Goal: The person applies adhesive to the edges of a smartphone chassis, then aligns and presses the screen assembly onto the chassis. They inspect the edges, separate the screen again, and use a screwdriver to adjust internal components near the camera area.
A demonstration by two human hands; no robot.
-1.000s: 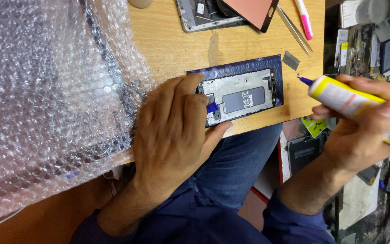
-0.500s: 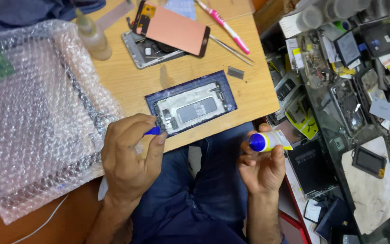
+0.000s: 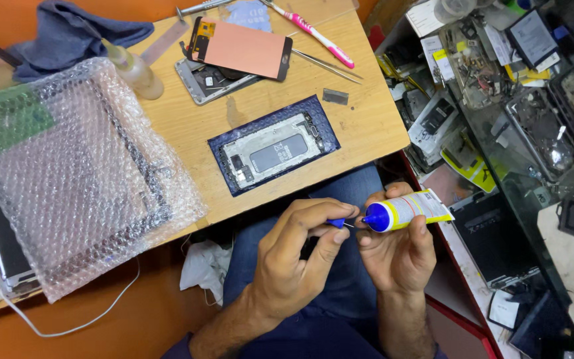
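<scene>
White-and-yellow glue tube [image 3: 408,209] with blue neck, dark-blue phone frame [image 3: 274,153], pink toothbrush [image 3: 318,34] — all against orange-tan tabletop [image 3: 367,123].

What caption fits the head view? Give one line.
Left hand brings a small blue cap to the glue tube in the right hand.

L hand [image 3: 293,256] w/ blue cap [image 3: 335,223], R hand [image 3: 400,249] w/ glue tube [image 3: 403,211].

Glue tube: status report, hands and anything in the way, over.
Right hand grips glue tube. Left hand pinches blue cap at its nozzle. Both over the lap, apart from phone frame. Nothing between.
</scene>
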